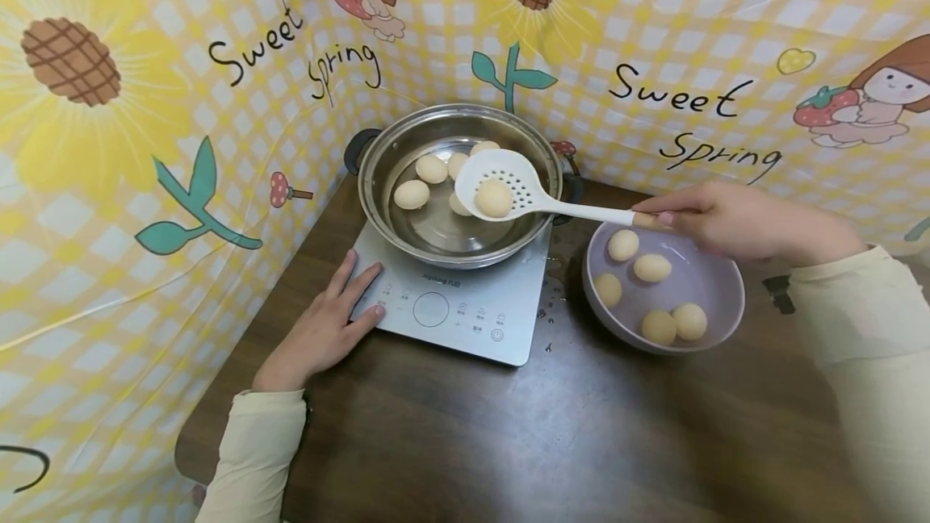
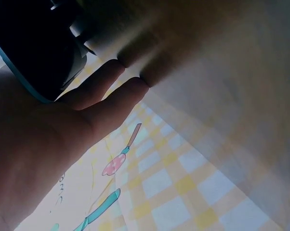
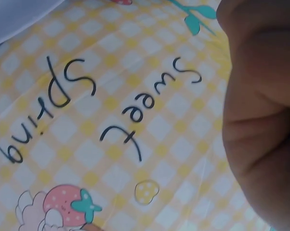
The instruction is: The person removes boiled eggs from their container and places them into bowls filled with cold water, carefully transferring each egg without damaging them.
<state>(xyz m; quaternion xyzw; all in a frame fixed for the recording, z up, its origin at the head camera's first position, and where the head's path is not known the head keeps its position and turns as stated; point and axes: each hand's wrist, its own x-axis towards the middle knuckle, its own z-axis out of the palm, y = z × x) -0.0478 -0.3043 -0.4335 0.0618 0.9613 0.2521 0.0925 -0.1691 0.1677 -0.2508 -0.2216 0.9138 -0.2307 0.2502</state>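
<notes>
My right hand (image 1: 741, 220) grips the wooden end of a white slotted spoon (image 1: 577, 211). One pale egg (image 1: 493, 198) lies in its perforated head, held over the steel pot (image 1: 459, 244). Inside the pot, several more eggs (image 1: 412, 194) sit in what looks like clear water. My left hand (image 1: 327, 325) rests at the left edge of the silver induction cooker (image 1: 519, 337) under the pot, fingers spread and mostly straight. In the left wrist view, two fingers stretch out beside a dark edge. The right wrist view catches part of the right hand only; the spoon is hidden there.
To the right of the cooker, a lilac bowl (image 1: 715, 289) holds several eggs (image 1: 652, 268), below the spoon's handle. Water drops (image 1: 550, 315) dot the brown table (image 1: 508, 442) between them. Yellow checked sheeting (image 1: 676, 31) closes off the back and left.
</notes>
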